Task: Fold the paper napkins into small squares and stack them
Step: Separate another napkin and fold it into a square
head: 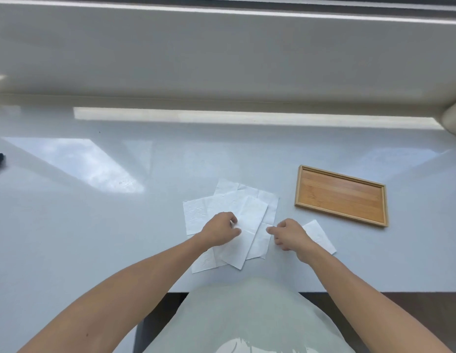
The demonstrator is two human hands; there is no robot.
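My left hand (220,229) pinches the top napkin (243,234); right hand (289,234), fingers loosely curled, holds nothing. I'd square edges before creasing.

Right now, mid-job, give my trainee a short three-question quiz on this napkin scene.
1. True or false: the wooden tray holds folded napkins.
2. Which hand rests on the loose napkin pile? A left hand B right hand
3. Fill in: the separate folded napkin lies partly under the right ____.

Key: 1 false, its floor is bare; 2 A; 3 hand.
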